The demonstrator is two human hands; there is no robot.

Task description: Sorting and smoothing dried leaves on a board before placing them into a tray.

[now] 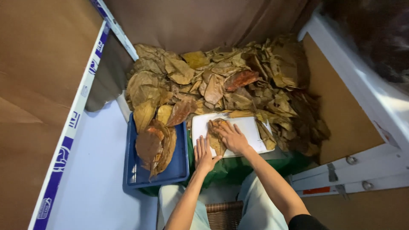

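A white board (249, 127) lies in front of me with a brown dried leaf (214, 127) on it. My right hand (232, 137) presses flat on that leaf, fingers spread. My left hand (203, 154) rests flat at the board's near left edge, touching the leaf's lower end. Left of the board a blue tray (134, 172) holds a stack of dried leaves (155, 147). Behind both spreads a big heap of dried brown and yellow leaves (221, 81).
A green sheet (232, 166) lies under the board. Brown cardboard walls (38, 85) enclose the left and back, with a white and blue strip (72, 127) along the left. A white frame (366, 93) stands at the right. A wicker seat (223, 215) shows between my legs.
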